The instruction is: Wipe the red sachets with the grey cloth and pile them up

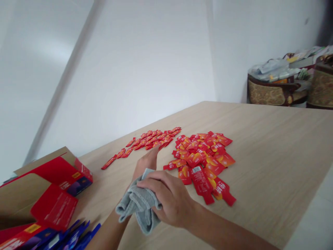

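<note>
My right hand (pixel 170 199) is closed around a grey cloth (pixel 140 205), pressing it against my left hand (pixel 147 163). The left hand lies under the cloth, with its fingers stretched out flat toward the far side of the wooden table (pixel 273 156). Just right of both hands lies a heap of red and orange sachets (pixel 204 161). Behind it, more red sachets (pixel 149 140) are spread in a thin row toward the left.
An opened red and brown cardboard box (pixel 52 184) sits at the left edge, with blue and red flat cartons (pixel 65 238) in front of it. A white wall stands behind the table. Two patterned baskets (pixel 275 90) full of clutter are at the far right.
</note>
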Demonstrator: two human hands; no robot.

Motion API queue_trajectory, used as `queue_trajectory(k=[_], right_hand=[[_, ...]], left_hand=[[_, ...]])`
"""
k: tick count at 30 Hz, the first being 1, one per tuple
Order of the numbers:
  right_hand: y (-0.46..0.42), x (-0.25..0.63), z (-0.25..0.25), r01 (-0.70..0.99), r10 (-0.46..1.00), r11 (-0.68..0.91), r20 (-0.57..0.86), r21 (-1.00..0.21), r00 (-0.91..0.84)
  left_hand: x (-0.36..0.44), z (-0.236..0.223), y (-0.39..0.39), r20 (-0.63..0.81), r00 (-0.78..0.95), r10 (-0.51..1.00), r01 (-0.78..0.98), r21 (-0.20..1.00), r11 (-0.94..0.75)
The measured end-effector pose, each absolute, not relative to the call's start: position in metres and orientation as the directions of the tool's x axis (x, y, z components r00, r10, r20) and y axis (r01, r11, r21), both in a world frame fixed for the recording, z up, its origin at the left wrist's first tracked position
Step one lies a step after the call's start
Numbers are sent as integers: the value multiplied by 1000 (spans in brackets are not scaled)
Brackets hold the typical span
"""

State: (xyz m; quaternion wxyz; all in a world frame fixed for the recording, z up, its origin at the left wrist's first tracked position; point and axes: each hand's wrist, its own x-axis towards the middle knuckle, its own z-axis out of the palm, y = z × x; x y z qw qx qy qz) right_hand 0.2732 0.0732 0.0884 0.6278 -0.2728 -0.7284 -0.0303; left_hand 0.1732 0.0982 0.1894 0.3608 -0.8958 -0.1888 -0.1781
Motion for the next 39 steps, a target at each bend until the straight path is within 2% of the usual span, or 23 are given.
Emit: queue_trajectory(k=[2,4,9,13,18,23,30,35,39], right_hand=[[73,274,89,433,339,854,940,-287,-47],[75,274,87,428,327,859,944,-280,-39],[82,274,81,433,337,851,942,-298,-14],[85,272,78,434,352,847,935,-306,-27],[85,273,76,398,388,856,919,-330,-71],[85,274,71,388,400,854,914,-346,-67],[76,258,59,371,454,854,871,-364,-190],[70,240,47,404,510,831,814,-382,-278],[68,235,41,499,637,727,735,-472,-233]], left_hand=[[216,171,157,512,814,273,533,-472,-702],[259,142,210,521,802,293,526,-384,-759],[331,66,260,395,881,259,369,-233,-900],[335,29,264,300,910,286,336,-131,-932],[299,35,270,297,877,377,413,-65,-909],[213,48,278,337,764,551,596,-41,-802],[86,33,305,372,434,821,879,26,-477],[89,7,331,369,285,885,943,57,-328],[118,-8,369,398,178,900,969,88,-231]])
